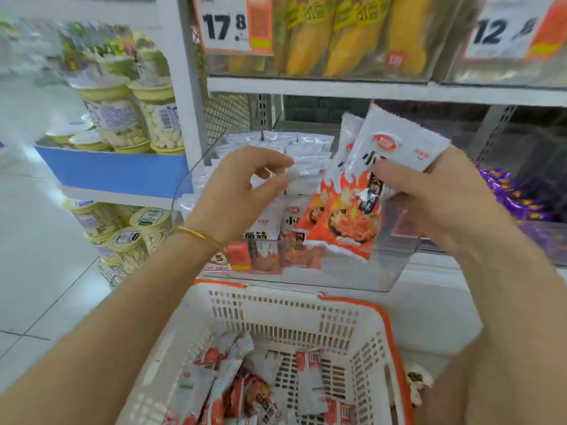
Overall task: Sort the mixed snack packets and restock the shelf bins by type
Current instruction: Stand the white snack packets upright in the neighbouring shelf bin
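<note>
1. The right hand (429,197) grips two flame-printed snack packets (352,210), held tilted above the clear shelf bin (352,271).
2. The left hand (236,194) curls at the top edges of the stacked packets (306,148); whether it pinches one, I cannot tell.
3. The basket (276,314) sits just below the bin's front wall and holds mixed packets (245,391).

A: Light?
B: Bright, even, coming from overhead. Floor tiles (40,271) are throwing soft glare and the clear bin (352,271) front is catching reflections.
A: Sharpness?
B: Everything's looking soft. Jars (122,118) at left are smearing with motion. Shelf edge (368,90) is bowing from the wide lens.
</note>
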The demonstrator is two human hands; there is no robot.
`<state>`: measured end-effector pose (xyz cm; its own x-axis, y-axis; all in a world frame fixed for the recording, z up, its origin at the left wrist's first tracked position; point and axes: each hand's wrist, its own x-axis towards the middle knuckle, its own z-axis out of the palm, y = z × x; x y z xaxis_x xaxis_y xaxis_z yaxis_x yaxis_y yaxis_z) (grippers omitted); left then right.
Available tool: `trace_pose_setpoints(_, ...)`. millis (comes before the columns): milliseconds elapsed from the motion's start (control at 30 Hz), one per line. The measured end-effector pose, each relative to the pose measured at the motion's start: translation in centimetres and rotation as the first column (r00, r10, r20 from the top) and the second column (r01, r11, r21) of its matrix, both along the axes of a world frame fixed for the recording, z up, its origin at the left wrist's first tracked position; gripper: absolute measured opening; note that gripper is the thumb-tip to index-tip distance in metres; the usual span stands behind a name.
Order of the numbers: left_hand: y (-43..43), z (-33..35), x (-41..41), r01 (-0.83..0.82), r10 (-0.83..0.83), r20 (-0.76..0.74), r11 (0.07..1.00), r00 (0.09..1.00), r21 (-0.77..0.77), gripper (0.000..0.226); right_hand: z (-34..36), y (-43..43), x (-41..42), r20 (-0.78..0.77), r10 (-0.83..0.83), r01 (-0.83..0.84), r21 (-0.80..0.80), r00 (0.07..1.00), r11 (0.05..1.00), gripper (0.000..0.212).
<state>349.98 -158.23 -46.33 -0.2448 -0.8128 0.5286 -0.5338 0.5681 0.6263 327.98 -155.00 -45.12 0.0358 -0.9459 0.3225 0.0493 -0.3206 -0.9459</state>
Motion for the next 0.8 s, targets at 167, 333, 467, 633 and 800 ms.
trace_pose_setpoints(167,-5.8,0.6,-1.9,-0.085,0.031,0.554,0.994,0.832,0.071,0.016,-0.5,-4.5,0.4,-0.055,0.039,-0.032,0.116,0.998,0.993,0.025)
trace_pose_setpoints(333,-7.5,0.8,-2.6,-0.086,-0.065,0.593,0.971,0.802,0.224,0.012,-2.4,-5.7,0.7,-0.017,-0.008,0.010,0.161,1.000,0.987,0.046)
trace_pose_setpoints(467,-7.9,1.1,-2.4,-0.054,-0.130,0.513,0.943,0.848,0.329,0.005,-3.1,-5.7,0.9,-0.034,-0.068,0.070,0.074,0.997,0.995,0.040)
trace_pose_setpoints(633,-8.3,0.8,-1.9,-0.053,-0.105,0.393,0.928,0.913,0.370,0.006,-2.6,-5.3,1.6,-0.111,-0.105,0.092,-0.111,0.988,0.989,0.040)
trace_pose_setpoints(800,-8.4,0.1,-1.6,-0.058,-0.077,0.350,0.931,0.933,0.360,0.012,-4.3,-5.0,2.8,-0.194,-0.084,0.048,-0.181,0.978,0.982,0.049)
